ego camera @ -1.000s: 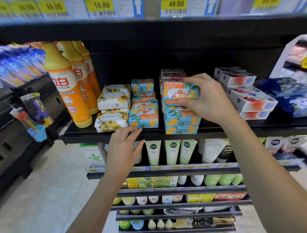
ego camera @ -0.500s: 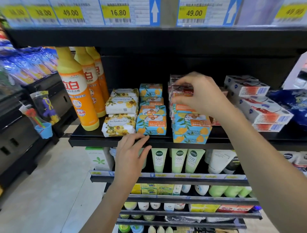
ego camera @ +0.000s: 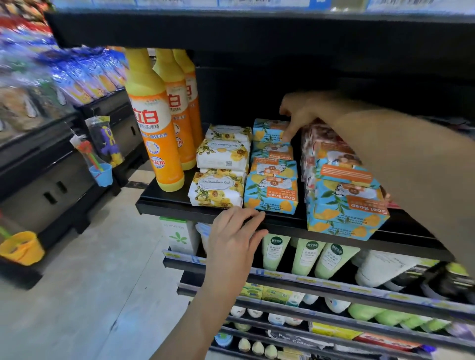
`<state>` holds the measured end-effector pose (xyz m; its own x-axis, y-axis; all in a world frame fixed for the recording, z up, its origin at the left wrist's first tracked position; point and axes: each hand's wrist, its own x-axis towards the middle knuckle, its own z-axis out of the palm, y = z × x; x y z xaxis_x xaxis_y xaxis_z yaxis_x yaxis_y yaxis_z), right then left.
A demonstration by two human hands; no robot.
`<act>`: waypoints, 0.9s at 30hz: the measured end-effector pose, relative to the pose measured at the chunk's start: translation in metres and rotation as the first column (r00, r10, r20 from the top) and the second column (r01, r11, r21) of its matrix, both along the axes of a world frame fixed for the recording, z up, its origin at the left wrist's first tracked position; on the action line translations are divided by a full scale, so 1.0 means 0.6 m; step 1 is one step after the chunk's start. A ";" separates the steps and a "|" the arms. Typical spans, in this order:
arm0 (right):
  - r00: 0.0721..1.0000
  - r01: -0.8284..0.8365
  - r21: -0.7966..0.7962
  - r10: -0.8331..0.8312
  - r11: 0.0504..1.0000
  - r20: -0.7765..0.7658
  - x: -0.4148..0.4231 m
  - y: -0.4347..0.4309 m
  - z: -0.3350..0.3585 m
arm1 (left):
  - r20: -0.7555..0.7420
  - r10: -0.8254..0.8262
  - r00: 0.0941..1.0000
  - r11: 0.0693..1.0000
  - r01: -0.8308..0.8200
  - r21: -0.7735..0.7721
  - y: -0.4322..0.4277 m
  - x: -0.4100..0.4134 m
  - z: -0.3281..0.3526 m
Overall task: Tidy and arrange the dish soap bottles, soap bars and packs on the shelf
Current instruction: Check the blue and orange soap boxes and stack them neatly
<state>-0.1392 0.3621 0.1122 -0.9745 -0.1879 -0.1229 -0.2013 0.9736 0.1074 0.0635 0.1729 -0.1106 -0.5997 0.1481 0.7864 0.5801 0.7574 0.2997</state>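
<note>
We read the large red characters 立白 on the front dish soap bottle, up and to the left of the left hand, with 洗洁精 beneath them and a red band ending 品用 lower down. Just above that hand, the front blue soap pack carries "Goat Soap" upside down. The same words stand upside down on the blue pack below the right hand. Far below the left hand, a white pack shows "PRP Colla". The price strips overhead are too blurred to read.

You have one view: your head camera sits close to the black shelf, facing forward and down, with the floor at near left.
</note>
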 end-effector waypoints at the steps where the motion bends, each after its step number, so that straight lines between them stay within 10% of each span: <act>1: 1.000 0.003 0.001 -0.003 1.000 0.012 -0.004 -0.002 -0.002 | 0.001 0.001 1.000 1.000 -0.001 -0.004 0.001 0.001 0.001; 27: 0.842 -0.275 -0.579 -0.098 0.768 -0.530 0.427 0.054 -0.050 | 0.251 -0.154 0.956 0.967 0.093 0.236 -0.008 0.039 0.056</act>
<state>0.1171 0.3944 0.0823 -0.8260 -0.1266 0.5492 -0.3876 0.8351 -0.3905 0.0872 0.1681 -0.0767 -0.7786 0.0762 0.6229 0.5416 0.5828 0.6057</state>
